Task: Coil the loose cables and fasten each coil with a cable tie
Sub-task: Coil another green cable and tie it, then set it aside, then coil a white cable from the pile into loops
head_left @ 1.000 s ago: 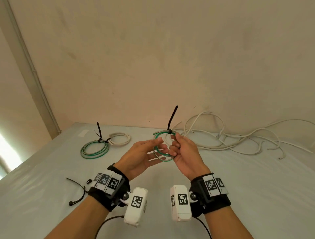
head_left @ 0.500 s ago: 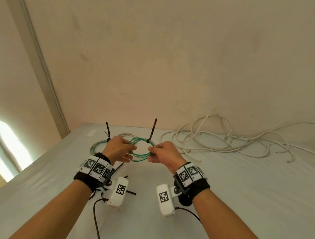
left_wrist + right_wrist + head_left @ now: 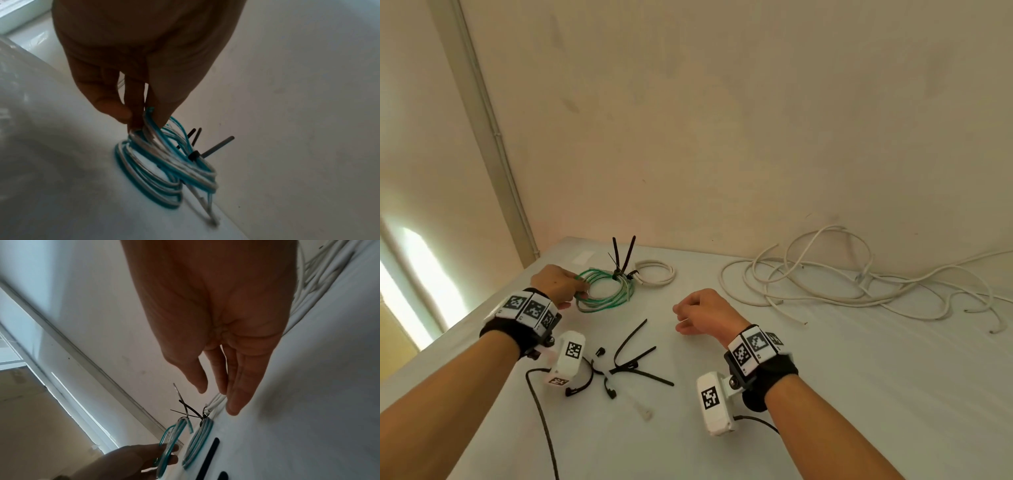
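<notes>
My left hand [image 3: 573,291] pinches the rim of a green-and-white coil [image 3: 602,279] between thumb and fingers [image 3: 125,113]. The coil [image 3: 185,164] is bound by a black cable tie [image 3: 194,155] whose tail sticks up. It leans tilted over a second tied green coil [image 3: 148,183] lying flat on the table's far left. In the right wrist view the held coil [image 3: 168,439] stands beside the flat one [image 3: 197,443]. My right hand [image 3: 681,318] hovers mid-table, holding nothing, its fingers [image 3: 234,399] relaxed. A tangle of loose white cables [image 3: 859,284] lies at the far right.
A small tied white coil [image 3: 655,272] lies just behind the green coils. Several loose black cable ties [image 3: 633,356] lie on the white table [image 3: 859,394] between my wrists. The wall [image 3: 722,137] stands close behind; the table's left edge is near my left arm.
My right hand has let go of the green coil and drawn back to the right. My left hand has carried the coil left and down onto the other green coil.
</notes>
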A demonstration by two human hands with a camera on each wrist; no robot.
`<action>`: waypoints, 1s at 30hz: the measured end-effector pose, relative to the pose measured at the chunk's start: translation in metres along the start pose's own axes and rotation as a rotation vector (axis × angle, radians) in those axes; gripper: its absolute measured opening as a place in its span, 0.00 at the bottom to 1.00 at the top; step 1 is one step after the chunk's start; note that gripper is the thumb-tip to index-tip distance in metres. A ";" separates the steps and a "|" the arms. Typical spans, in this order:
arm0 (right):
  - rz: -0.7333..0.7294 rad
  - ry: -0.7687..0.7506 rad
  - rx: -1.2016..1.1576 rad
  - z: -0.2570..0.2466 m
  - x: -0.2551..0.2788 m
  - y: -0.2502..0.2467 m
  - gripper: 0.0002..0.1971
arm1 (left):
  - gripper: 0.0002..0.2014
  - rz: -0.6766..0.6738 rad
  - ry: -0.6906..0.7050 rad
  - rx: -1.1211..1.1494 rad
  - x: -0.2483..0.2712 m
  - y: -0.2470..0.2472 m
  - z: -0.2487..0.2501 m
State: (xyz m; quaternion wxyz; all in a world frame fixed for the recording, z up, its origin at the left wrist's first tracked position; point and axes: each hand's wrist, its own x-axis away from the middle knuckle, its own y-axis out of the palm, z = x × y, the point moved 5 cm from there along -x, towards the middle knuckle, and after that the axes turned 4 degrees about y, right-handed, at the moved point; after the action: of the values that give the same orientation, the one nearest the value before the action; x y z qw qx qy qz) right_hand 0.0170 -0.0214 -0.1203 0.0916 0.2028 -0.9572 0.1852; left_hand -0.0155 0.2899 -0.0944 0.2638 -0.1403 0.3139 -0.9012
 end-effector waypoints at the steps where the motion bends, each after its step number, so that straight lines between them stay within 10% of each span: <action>1: 0.005 0.003 0.015 0.001 0.000 0.001 0.12 | 0.04 0.021 0.013 -0.019 -0.002 -0.002 0.001; 12: -0.012 0.052 0.117 0.014 0.000 0.002 0.10 | 0.26 0.043 0.164 -0.359 -0.004 0.011 0.014; 19: 0.003 0.040 0.126 0.012 0.003 -0.003 0.10 | 0.21 -0.062 0.170 -0.464 0.007 0.021 0.022; 30: 0.500 0.105 0.825 0.014 0.013 -0.091 0.16 | 0.09 0.034 0.519 -0.360 0.073 0.053 0.111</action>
State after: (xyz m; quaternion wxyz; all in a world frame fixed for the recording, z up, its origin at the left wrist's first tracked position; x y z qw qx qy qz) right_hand 0.0422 -0.1083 -0.1012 0.0047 -0.0234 -0.8175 0.5755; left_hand -0.0086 0.1591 -0.0370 0.1610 0.0551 0.5273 -0.8324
